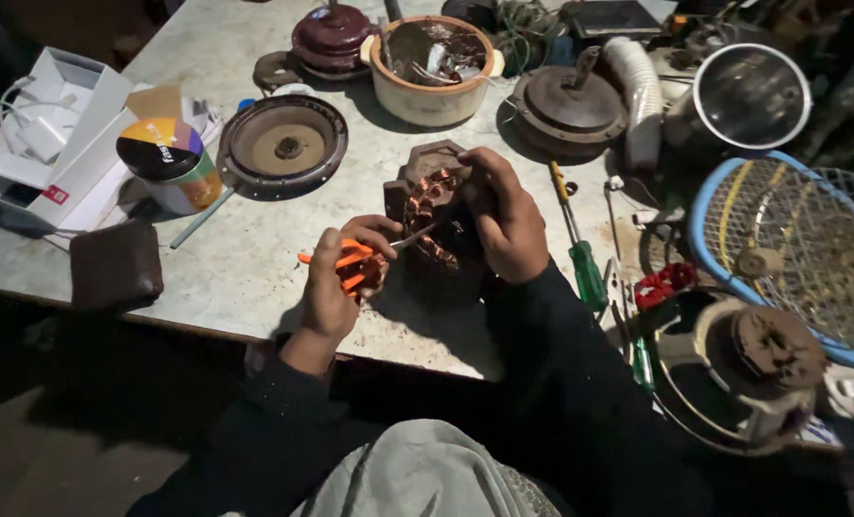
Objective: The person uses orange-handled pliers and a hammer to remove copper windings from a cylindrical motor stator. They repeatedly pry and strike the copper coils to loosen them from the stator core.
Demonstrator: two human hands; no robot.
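The left hand (336, 278) is closed around orange-handled pliers (355, 263), and their metal tip reaches to the copper coils of a stator (432, 215). The right hand (503, 220) grips this stator from the right side and holds it tilted on the table (235, 258). The table is a pale, stained stone slab with a worn front edge, and the room around it is dark.

Left of the left hand there are a round motor cover (283, 144), a colourful tin (168, 163), a white box (63, 134) and a dark brown pouch (116, 266). Beyond the hands stands a beige bowl (432, 72) with small parts. Just right of the right hand lies a green screwdriver (580, 249), and further right a blue fan grille (795, 244).
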